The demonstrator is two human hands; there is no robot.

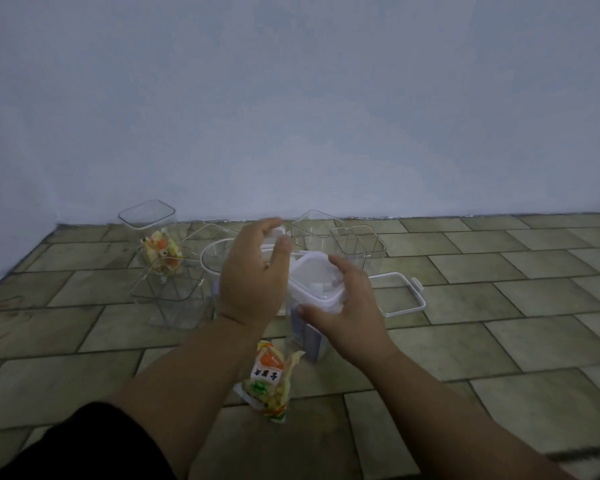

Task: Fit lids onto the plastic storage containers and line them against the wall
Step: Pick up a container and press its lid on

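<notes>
A white translucent lid (317, 284) rests tilted on top of a tall clear container (309, 337) at the middle of the tiled floor. My right hand (347, 306) grips the lid's near right edge. My left hand (253, 275) is over the lid's far left side, fingers curled on a small white clasp (278, 232). Several open clear containers stand around: one at the left (168, 299), one holding a snack packet (149, 220), two near the wall (317, 226) (359, 244). A loose clear lid (400, 294) lies to the right.
A pale wall (298, 116) meets the floor just behind the containers. A colourful snack packet (269, 379) lies on the tiles between my forearms. A round clear rim (210, 258) sits behind my left hand. Bare tiles stretch to the right.
</notes>
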